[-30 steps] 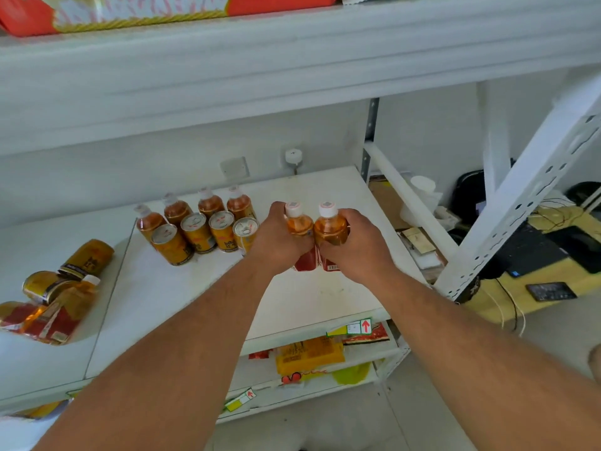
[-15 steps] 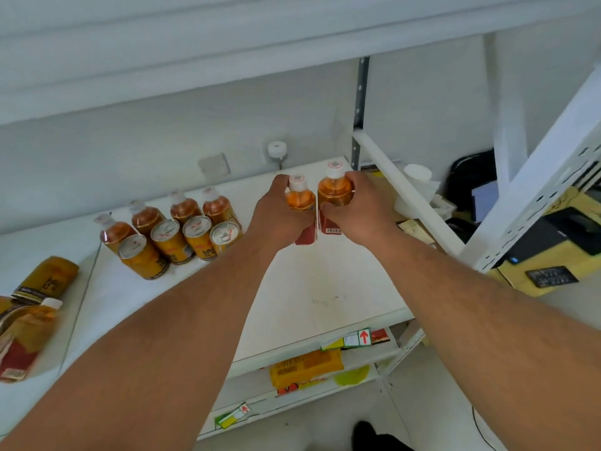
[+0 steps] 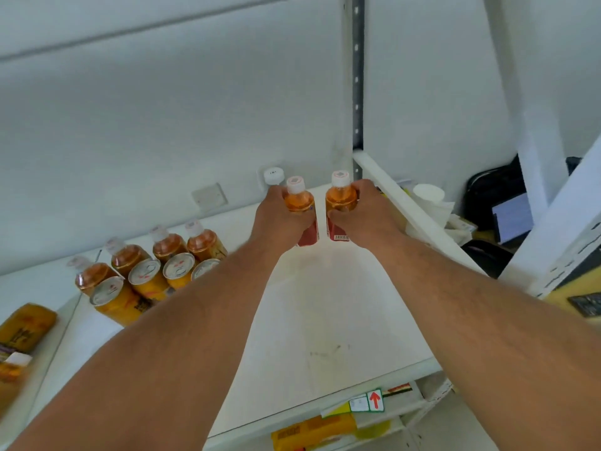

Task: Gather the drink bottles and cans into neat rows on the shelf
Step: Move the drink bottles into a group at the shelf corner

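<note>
You're gripping one bottle in each hand, left hand [image 3: 279,219] and right hand [image 3: 367,216], at the shelf [image 3: 325,320] back; two rows [image 3: 153,271] standing, toppled drinks [image 3: 22,333] left.

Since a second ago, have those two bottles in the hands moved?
Yes. The two bottles went back toward the wall; a second ago they sat level with the cans, now well behind them, near the wall plug.

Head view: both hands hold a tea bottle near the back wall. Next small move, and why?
Probably set both down upright: the left hand and right hand each grip a tea bottle above bare shelf, right of the standing rows.
</note>
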Motion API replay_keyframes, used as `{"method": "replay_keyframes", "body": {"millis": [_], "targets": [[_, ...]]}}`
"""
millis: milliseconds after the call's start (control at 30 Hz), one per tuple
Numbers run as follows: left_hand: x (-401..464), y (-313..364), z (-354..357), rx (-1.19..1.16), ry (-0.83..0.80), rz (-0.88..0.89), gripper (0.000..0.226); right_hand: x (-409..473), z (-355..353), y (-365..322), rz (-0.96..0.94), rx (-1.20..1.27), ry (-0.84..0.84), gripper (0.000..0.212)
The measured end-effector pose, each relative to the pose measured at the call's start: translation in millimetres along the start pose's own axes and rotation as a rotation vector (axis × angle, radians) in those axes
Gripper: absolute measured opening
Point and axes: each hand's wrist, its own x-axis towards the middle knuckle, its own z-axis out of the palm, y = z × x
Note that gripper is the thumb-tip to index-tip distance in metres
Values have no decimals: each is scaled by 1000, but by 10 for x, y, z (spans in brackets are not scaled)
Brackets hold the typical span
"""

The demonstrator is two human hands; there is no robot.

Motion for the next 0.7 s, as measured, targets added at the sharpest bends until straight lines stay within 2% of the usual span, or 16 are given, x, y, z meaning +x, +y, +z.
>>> {"method": "replay_keyframes", "body": {"millis": [400, 700], "targets": [[292, -71, 223, -52, -2, 17, 49, 438, 189, 121, -4, -35, 55, 43], [596, -70, 440, -33, 32, 6, 47, 770, 249, 208, -14, -55, 63, 30]]}}
